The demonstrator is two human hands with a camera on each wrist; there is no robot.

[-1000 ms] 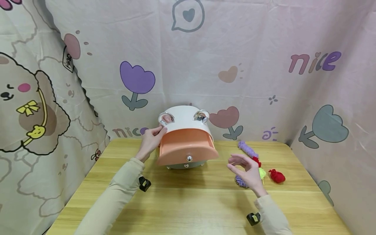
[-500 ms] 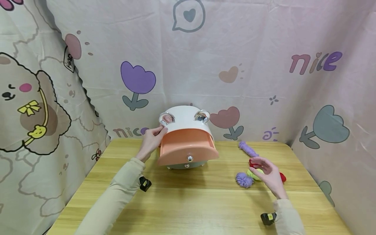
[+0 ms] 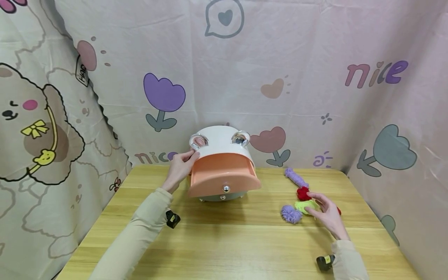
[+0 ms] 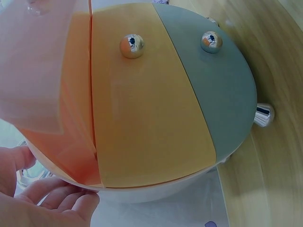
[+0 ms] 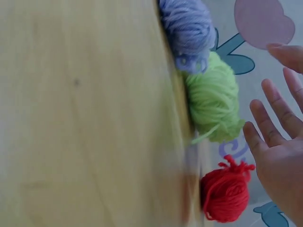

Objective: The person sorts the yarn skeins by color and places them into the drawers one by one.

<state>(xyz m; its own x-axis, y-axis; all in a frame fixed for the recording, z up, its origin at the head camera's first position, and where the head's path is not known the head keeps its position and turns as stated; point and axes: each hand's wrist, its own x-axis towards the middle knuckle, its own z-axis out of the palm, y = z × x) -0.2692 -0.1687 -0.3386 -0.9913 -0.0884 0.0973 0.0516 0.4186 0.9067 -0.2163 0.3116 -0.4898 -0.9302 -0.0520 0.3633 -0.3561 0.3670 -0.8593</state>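
Note:
A small drawer box [image 3: 219,137] with a white top and two silver ears stands near the back of the table. Its top orange drawer [image 3: 210,186] is pulled out; the yellow and grey-green drawers below are closed in the left wrist view. My left hand [image 3: 180,170] grips the box's left side under the ear. Over the yarn at right hovers my right hand [image 3: 329,216], fingers parted, holding nothing. Nearest it is a yellow-green yarn ball [image 3: 303,206], with red yarn [image 3: 302,193] just behind. Another red yarn ball [image 5: 226,193] is mostly hidden by this hand in the head view.
A fluffy purple yarn ball [image 3: 291,214] lies left of the green one. Farther back, a long purple yarn skein [image 3: 295,177] points toward the printed cloth [image 3: 224,77] that hangs behind the wooden table [image 3: 224,249].
My right hand has moved rightward and lowered toward the yellow-green yarn, uncovering the purple ball and the red yarn behind. The left hand and the box have stayed put.

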